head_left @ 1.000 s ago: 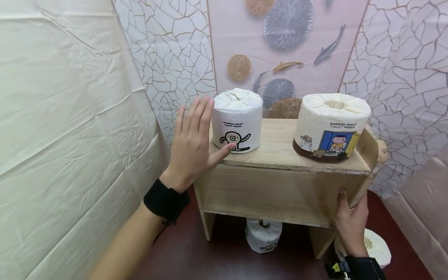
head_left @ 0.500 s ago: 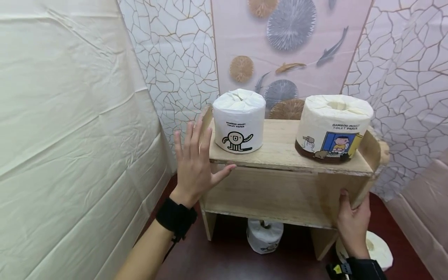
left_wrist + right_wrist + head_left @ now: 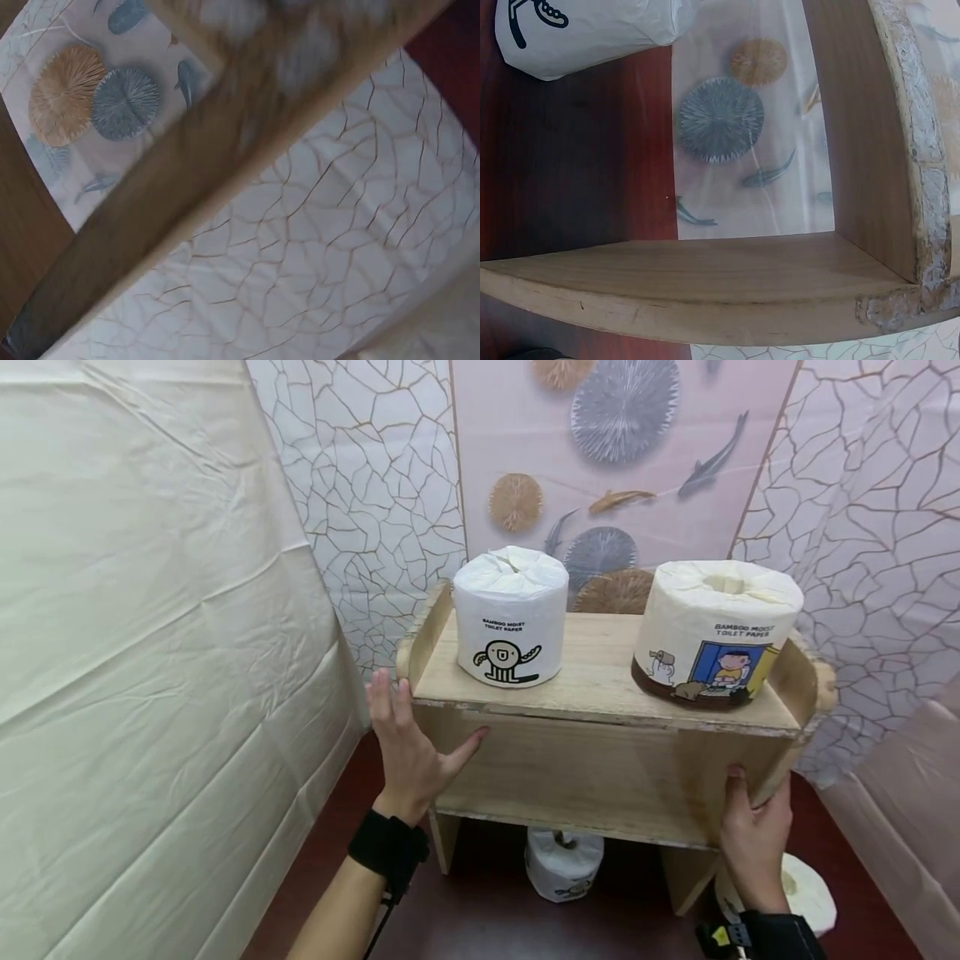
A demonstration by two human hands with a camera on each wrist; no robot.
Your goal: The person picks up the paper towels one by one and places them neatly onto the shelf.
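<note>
right hand (image 3: 756,835) is clamped on the right side panel (image 3: 801,685) of the wooden shelf (image 3: 600,664); left hand (image 3: 411,760) is spread at the left side panel (image 3: 426,639), can't tell if it touches. shelf stands on the dark red surface (image 3: 480,931), white roll (image 3: 512,614) and brown-banded roll (image 3: 712,631) loose on top, lower roll (image 3: 565,867) underneath, side roll (image 3: 813,893) partly behind the right wrist. my read: uneven lift or shove from the one gripped side could tilt or skew it, sliding the unheld top rolls off or knocking the other two.
</note>
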